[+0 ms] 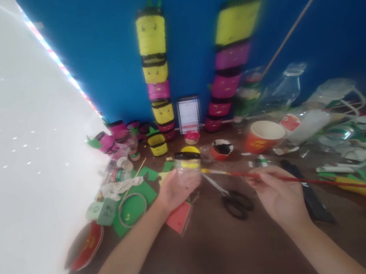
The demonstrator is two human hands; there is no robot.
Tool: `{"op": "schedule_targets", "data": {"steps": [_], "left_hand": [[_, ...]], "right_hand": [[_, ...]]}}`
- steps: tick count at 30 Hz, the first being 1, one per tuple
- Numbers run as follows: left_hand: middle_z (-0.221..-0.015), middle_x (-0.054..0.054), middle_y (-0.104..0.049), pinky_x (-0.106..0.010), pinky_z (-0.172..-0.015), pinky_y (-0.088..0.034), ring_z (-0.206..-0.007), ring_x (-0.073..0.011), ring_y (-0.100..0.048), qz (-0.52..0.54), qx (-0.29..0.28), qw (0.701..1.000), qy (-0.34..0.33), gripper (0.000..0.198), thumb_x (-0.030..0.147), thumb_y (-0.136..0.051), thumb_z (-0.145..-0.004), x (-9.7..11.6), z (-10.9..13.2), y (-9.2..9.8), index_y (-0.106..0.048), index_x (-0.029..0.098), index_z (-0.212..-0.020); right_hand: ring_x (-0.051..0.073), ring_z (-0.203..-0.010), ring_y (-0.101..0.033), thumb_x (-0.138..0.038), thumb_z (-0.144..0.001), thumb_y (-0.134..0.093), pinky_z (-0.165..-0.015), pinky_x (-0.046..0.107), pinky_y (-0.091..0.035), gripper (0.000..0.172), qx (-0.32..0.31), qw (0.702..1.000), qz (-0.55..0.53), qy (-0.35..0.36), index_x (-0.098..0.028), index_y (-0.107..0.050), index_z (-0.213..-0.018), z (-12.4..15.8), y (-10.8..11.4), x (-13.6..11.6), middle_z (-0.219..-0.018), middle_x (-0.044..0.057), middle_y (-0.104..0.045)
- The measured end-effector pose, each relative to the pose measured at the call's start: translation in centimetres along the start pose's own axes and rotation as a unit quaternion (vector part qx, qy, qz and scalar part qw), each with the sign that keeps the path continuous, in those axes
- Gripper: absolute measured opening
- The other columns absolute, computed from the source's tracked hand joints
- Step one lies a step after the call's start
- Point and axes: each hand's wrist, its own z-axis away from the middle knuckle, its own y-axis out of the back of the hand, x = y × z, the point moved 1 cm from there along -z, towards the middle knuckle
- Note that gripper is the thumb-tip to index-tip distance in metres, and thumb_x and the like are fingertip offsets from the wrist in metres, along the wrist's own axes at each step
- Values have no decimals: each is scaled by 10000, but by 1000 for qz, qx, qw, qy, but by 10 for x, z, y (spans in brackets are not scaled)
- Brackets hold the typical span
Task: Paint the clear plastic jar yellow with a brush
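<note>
In my left hand (178,187) is a small clear plastic cup (189,165) with a black band round its rim and a patch of yellow on its side. My right hand (277,191) pinches a long red-handled paintbrush (249,174). The brush points left, its yellowish tip close to the cup's right side; whether it touches I cannot tell. Black-handled scissors (235,202) lie on the table between my hands. Behind the cup is a round yellow thing (190,150), partly hidden. To its right stands a paper bowl (222,148) with black paint inside.
Stacks of painted yellow and magenta cups (156,72) stand against the blue wall. Green paper (137,209), a tape ring (132,210) and red paper (180,219) lie on the left. A red paper cup (264,135) and plastic bottles (281,89) stand right.
</note>
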Motion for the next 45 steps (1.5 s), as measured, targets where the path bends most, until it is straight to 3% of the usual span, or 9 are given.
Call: {"op": "schedule_targets", "data": {"steps": [4, 10, 16, 24, 30, 36, 45], "left_hand": [[-1014, -92, -688, -378, -1006, -345, -1015, -220, -613, -48, -30, 998, -30, 309, 298, -634, -730, -3, 0, 0, -640, 148, -1000], [-1064, -83, -674, -391, -1031, -330, -1041, -221, -599, -95, -68, 992, -52, 339, 264, -653, -723, -4, -2, -1, -629, 165, -1046], [-1018, -88, -692, -403, -1037, -316, -1035, -227, -609, -59, -47, 997, -34, 259, 280, -607, -752, -4, 0, 0, -653, 155, -974], [-947, -113, -698, -357, -912, -403, -888, -210, -641, -7, 4, 1000, -9, 436, 399, -588, -728, 0, 0, 1, -631, 91, -1034], [-1042, -101, -676, -391, -1014, -332, -1027, -228, -607, -62, -31, 997, -41, 323, 301, -645, -720, -3, -2, 1, -633, 144, -1001], [-1094, -94, -655, -414, -1056, -293, -1079, -239, -580, -104, -54, 990, -77, 355, 261, -693, -680, -5, -3, 0, -626, 166, -1015], [-1037, -97, -684, -384, -996, -361, -995, -223, -618, -50, -26, 998, -33, 383, 386, -653, -710, -2, -1, 0, -647, 147, -1009]], "right_hand": [[110, -569, -617, -332, -633, -753, -545, 231, -522, 102, -13, 1000, -1, -7, -251, -692, -640, 3, -4, -2, -658, -7, -673], [124, -557, -619, -342, -652, -750, -507, 243, -520, 114, -25, 999, 14, -16, -248, -685, -663, 6, -9, 0, -633, 1, -672], [114, -551, -612, -360, -639, -760, -520, 236, -517, 141, -11, 1000, 16, -13, -243, -686, -665, 3, -7, 1, -620, -4, -663], [126, -572, -621, -319, -649, -745, -535, 250, -523, 93, 4, 1000, 12, -6, -247, -693, -672, 0, -2, 0, -620, -3, -655], [122, -585, -627, -323, -647, -741, -546, 241, -534, 88, -6, 1000, 6, 1, -251, -695, -662, 5, -2, 0, -669, 2, -676], [132, -549, -628, -339, -674, -729, -511, 251, -532, 113, -17, 999, 37, 14, -240, -676, -662, 10, -11, -2, -635, 6, -670], [118, -561, -613, -316, -652, -743, -545, 252, -515, 99, 24, 999, 28, 17, -238, -685, -669, 3, -1, -1, -641, -2, -661]]}}
